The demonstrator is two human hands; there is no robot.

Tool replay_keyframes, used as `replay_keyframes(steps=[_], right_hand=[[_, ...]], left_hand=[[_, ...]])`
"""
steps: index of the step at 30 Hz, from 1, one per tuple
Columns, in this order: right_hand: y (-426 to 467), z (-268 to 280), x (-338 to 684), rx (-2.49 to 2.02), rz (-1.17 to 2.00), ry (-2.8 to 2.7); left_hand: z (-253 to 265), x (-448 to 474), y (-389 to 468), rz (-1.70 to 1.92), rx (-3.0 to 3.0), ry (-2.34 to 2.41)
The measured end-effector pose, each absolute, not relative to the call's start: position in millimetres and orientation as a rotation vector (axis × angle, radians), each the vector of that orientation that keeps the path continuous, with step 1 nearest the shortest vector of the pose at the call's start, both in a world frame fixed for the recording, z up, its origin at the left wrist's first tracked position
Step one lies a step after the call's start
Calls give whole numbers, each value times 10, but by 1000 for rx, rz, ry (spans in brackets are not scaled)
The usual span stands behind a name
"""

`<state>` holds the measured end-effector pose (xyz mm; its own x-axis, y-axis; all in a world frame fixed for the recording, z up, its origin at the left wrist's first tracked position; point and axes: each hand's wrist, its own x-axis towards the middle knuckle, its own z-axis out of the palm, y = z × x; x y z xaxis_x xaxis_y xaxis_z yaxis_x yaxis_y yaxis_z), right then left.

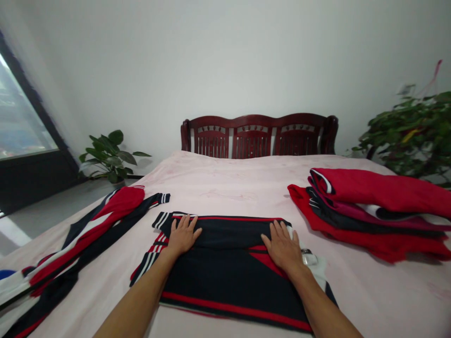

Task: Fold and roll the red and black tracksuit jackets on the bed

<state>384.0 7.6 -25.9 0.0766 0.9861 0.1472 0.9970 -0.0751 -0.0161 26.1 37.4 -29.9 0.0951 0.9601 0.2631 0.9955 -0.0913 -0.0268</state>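
A navy jacket (229,272) with red and white trim lies partly folded in front of me. One navy sleeve (225,233) is laid across its upper part, and striped cuffs stick out on the left. My left hand (183,234) rests flat on the left end of that sleeve, fingers stretched out. Over the right end, near the shoulder, my right hand (282,246) lies flat with its fingers spread. A small shiny clear item (309,257) sits on the white fabric beside my right wrist; its kind is unclear.
Folded red, maroon and navy clothes (373,211) are stacked on the right. Another striped jacket (95,230) is spread along the left. A pale pink sheet (225,188) covers the bed below the dark wooden headboard (253,136). Leafy plants (109,157) stand on both sides.
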Motion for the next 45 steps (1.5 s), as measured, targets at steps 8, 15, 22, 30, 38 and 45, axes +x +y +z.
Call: replay_keyframes(steps=[8, 15, 22, 30, 38, 45], right_hand=[[40, -219, 3811, -2218, -107, -2045], [25, -208, 3804, -2229, -137, -2041], [43, -198, 3793, -2258, -137, -2027], [51, -214, 3798, -2272, -141, -2032], [66, -257, 3802, -2266, -192, -2027], [63, -273, 3801, -2240, -212, -2005]], left_hand=[[-321, 270, 348, -294, -2203, -1978], [-79, 103, 406, -308, -2445, -2138], [184, -138, 24, -256, -2597, -2148], [-70, -68, -330, -129, -2327, -2026], [-123, -60, -319, -318, -2143, -2105], [-161, -21, -312, -333, -1975, -2220]])
